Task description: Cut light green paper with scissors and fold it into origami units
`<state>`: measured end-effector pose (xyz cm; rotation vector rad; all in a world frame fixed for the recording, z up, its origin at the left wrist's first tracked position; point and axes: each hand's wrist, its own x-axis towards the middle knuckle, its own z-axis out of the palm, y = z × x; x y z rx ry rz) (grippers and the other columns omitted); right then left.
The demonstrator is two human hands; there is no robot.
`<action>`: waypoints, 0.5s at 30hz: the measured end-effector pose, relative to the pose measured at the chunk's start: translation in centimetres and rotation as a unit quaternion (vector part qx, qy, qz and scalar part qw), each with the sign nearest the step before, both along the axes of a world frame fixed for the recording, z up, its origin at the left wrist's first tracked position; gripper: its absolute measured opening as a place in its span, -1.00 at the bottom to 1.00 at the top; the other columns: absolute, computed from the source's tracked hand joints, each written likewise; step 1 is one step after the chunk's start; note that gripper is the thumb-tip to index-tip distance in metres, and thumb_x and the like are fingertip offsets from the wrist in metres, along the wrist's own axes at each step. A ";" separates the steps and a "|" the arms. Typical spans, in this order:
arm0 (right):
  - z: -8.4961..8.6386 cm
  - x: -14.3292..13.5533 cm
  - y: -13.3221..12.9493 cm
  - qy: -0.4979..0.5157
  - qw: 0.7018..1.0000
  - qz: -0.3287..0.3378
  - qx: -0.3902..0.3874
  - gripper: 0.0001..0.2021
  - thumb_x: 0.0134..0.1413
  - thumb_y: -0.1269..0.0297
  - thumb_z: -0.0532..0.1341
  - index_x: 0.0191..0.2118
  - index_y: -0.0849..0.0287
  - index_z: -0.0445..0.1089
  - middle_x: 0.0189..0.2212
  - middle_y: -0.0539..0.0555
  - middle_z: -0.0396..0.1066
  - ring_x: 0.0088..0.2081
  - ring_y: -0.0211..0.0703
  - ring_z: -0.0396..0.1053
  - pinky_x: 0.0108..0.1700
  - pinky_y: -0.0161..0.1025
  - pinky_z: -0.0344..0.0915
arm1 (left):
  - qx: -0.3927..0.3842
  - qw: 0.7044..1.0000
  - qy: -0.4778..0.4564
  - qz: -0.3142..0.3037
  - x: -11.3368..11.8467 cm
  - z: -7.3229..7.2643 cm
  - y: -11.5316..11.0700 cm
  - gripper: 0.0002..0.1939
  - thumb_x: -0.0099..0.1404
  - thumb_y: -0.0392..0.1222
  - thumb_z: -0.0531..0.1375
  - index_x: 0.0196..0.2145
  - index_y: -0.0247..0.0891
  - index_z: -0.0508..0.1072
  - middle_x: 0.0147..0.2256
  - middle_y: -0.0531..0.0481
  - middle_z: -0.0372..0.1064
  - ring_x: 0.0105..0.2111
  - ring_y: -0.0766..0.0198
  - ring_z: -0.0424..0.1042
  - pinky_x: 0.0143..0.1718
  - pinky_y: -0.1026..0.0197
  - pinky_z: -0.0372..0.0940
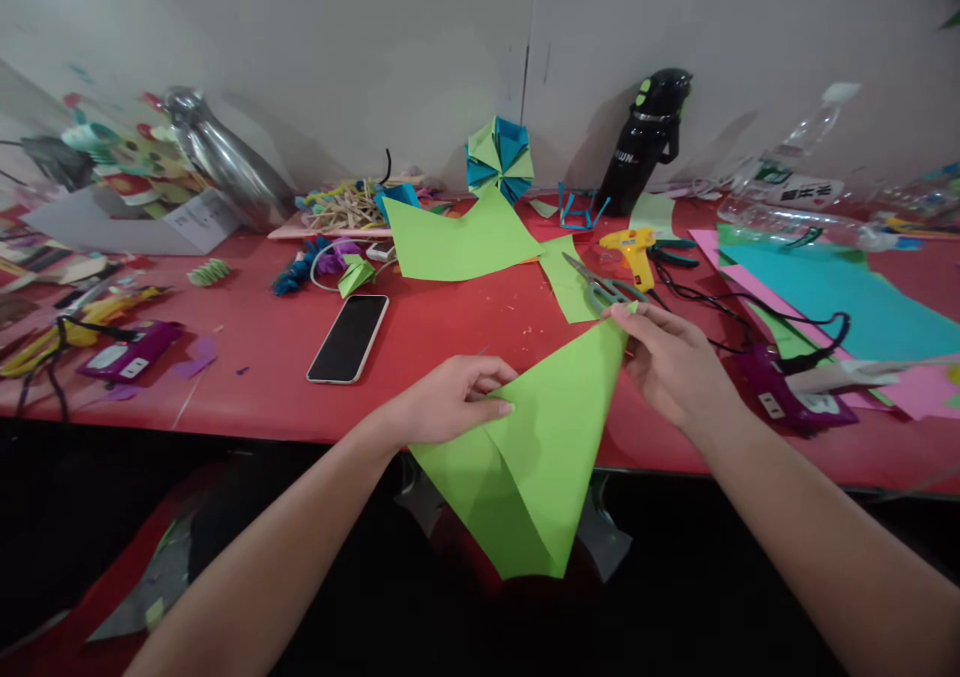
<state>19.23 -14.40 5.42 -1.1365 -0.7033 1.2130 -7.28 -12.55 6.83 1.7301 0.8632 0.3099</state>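
Observation:
A sheet of light green paper [559, 422], partly folded over on itself, hangs over the front edge of the table between my hands. My left hand [457, 397] grips its left edge, thumb on top and fingers behind. At the upper right corner, my right hand [667, 357] pinches the paper between thumb and fingers. Just beyond that corner lie grey-handled scissors [600, 285] on a green paper strip [564, 282]. A larger green sheet [465, 242] with a cut edge lies further back. The lower part of the held sheet is in shadow.
On the red table [255, 357] are a phone [349, 339], a yellow glue gun [632, 254] and purple power strips [795, 387] with cables. Behind stand a black bottle [645, 142], a steel flask [229, 162], a clear plastic bottle [795, 157] and a paper ball [500, 157]. Coloured sheets [847, 292] lie right.

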 end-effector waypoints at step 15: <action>0.6 0.9 -0.6 -0.015 0.999 0.037 0.005 -0.91 -0.02 0.19 0.48 -0.41 -0.01 0.59 -0.34 -0.04 0.56 -0.30 -0.25 0.47 -0.23 -0.29 0.45 | 0.016 1.000 -0.004 0.016 -0.7 0.2 -0.4 -0.72 0.31 -0.08 0.29 -0.08 -0.25 0.47 -0.12 -0.08 0.56 -0.13 0.19 0.54 -0.10 0.19 0.40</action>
